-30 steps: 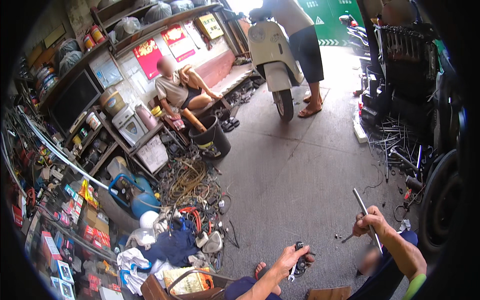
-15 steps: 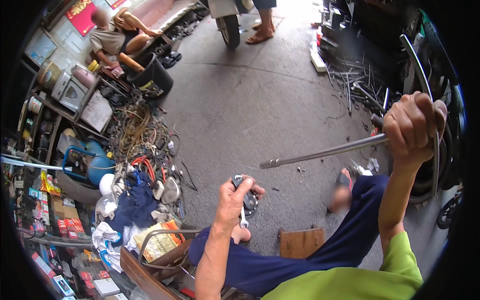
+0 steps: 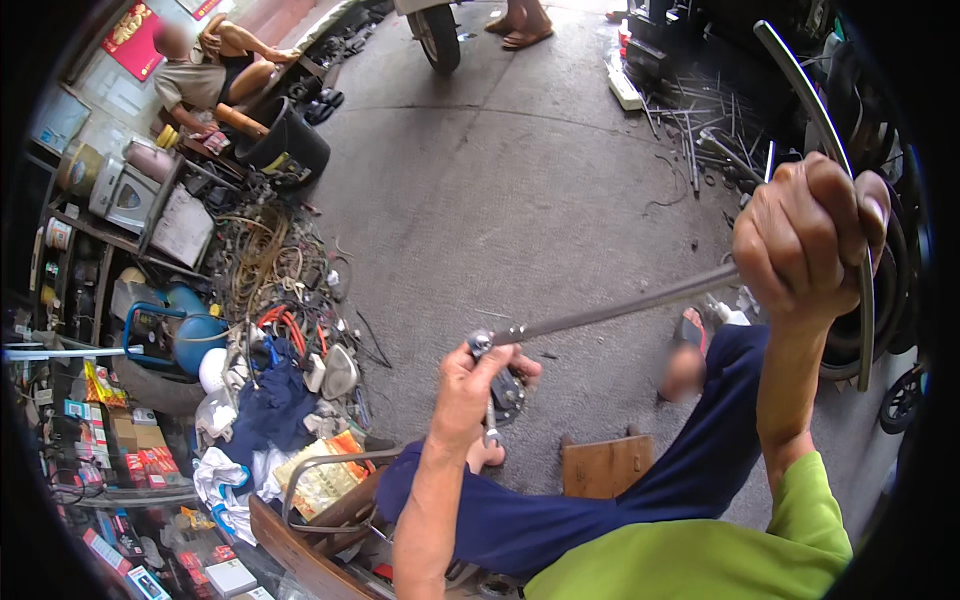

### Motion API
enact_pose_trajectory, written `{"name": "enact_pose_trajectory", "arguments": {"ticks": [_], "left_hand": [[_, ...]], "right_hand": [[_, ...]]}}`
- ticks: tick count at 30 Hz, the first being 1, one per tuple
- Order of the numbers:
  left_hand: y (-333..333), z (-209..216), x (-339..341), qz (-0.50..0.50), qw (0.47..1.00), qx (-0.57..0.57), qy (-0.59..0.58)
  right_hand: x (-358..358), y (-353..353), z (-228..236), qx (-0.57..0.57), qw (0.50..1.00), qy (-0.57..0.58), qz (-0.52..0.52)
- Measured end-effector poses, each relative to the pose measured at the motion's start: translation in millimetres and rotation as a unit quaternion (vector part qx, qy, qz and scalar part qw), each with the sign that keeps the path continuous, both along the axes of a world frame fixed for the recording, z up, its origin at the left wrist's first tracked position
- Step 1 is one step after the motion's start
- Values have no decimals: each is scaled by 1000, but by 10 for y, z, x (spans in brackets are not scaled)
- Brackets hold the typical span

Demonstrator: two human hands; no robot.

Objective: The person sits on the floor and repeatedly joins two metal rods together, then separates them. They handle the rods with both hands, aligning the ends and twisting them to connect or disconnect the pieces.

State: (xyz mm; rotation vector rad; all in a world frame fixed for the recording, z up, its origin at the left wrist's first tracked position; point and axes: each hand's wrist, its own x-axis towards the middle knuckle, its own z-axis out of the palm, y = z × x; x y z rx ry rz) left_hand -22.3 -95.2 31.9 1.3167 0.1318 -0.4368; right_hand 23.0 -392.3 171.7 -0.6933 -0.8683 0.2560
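Note:
A long T-handle socket wrench (image 3: 620, 304) is in my right hand (image 3: 808, 235), fingers wrapped round its crossbar. Its shaft slants down leftward, and the far end meets the fingers of my left hand (image 3: 458, 390). That left hand pinches a small dark metal part (image 3: 511, 392), partly hidden by the fingers and too small to name. Below those fingers hangs a silver spanner (image 3: 491, 428), its open jaw lowest. Whether the socket sits on a bolt head there, I cannot tell.
A wooden stool (image 3: 606, 466) stands between my legs. Cables and cloth (image 3: 270, 400) heap at the left, beside a blue tank (image 3: 200, 335) and a black bucket (image 3: 290, 145). Metal rods (image 3: 715, 140) lie at the far right. A person (image 3: 195, 80) sits far left; a scooter wheel (image 3: 436, 40) is ahead.
My right hand has brought the T-handle wrench leftward and down, so its end now reaches my left hand; before, a gap lay between them. The left hand still grips the dark part.

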Motion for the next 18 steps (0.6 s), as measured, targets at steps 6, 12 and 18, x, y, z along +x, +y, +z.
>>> {"name": "enact_pose_trajectory", "arguments": {"ticks": [6,12,18], "left_hand": [[22,-17,-25,-16,1000,-18,2],[33,-55,-14,-9,999,2,-32],[130,-112,-114,94,989,91,-67]], "right_hand": [[42,108,67,-13,999,-25,24],[11,162,25,-25,999,-4,38],[-54,429,-34,-110,948,140,-262]]}}
